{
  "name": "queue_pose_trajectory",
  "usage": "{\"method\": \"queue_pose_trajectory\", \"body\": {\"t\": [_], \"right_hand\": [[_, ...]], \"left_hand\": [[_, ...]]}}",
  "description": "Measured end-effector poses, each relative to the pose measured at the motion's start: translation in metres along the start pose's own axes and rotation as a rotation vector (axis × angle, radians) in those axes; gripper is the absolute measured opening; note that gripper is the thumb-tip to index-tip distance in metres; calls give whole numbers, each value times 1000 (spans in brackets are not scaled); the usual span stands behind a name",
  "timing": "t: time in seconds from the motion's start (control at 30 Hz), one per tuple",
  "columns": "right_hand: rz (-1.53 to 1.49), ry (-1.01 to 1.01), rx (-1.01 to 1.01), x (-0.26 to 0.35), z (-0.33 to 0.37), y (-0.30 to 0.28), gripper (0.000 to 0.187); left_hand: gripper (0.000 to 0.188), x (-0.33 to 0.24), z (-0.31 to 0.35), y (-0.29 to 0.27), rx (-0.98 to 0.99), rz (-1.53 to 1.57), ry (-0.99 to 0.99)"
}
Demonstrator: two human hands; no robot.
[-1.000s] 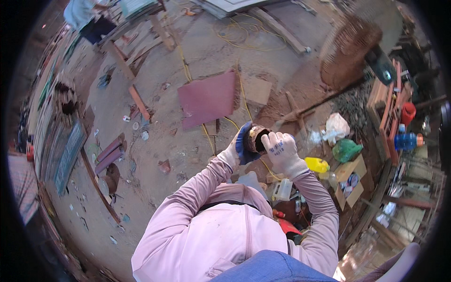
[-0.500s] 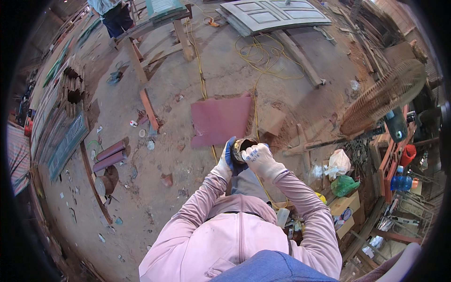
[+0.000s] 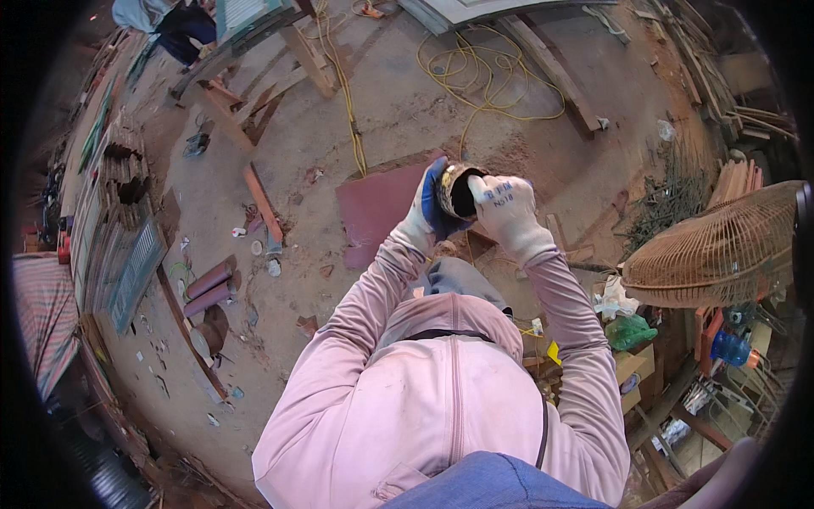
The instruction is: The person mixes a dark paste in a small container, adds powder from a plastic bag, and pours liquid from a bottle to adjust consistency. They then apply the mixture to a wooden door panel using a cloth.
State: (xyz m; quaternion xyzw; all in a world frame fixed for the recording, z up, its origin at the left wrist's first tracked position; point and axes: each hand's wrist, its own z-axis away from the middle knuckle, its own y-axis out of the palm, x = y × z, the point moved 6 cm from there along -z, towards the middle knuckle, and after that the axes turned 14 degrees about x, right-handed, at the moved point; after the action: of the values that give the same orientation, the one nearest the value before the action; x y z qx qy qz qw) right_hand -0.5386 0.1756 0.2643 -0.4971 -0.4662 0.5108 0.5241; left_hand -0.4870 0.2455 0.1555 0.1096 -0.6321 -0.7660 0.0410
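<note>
My left hand (image 3: 426,206), in a white glove with a blue palm, wraps round a stained, roughly cylindrical can (image 3: 451,188). The can is tilted, so its round mouth and dark inside show; what it contains cannot be made out. Against the mouth's right side is my right hand (image 3: 511,216), in a similar glove. Its fingers are bent and closed at the rim, the tips partly hidden at the opening; whatever they hold does not show. Beneath the hands a flat dark-red sheet (image 3: 365,216) lies on the dusty floor.
A caged fan (image 3: 712,254) stands close on my right, above a green plastic bag (image 3: 630,332) and cardboard box. Yellow cable (image 3: 500,72) is coiled ahead. Louvred panels (image 3: 131,276) lean at left, near dark-red rolls (image 3: 208,287). Far left, a person (image 3: 174,34) bends beside a trestle.
Both hands have risen with the can, slightly to the right, and its mouth now tips more toward me. My view has shifted, and the fan appears lower and turned.
</note>
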Motion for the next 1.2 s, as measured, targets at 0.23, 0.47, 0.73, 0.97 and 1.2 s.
{"method": "queue_pose_trajectory", "body": {"t": [0.23,0.47,0.73,0.97,1.2], "right_hand": [[-92,90,290,-45,-48,-18,7],[-254,256,247,-43,-61,-26,11],[-284,575,212,29,-109,-19,14],[-881,822,96,111,-127,36,22],[-2092,904,-84,188,-117,75,22]], "left_hand": [[48,-45,-68,17,-18,-131,-27],[50,-64,-72,18,56,21,-259],[52,-137,-18,-6,98,-1,-249],[45,-195,44,-46,124,-28,-212],[44,-211,83,-60,104,-167,-185]]}}
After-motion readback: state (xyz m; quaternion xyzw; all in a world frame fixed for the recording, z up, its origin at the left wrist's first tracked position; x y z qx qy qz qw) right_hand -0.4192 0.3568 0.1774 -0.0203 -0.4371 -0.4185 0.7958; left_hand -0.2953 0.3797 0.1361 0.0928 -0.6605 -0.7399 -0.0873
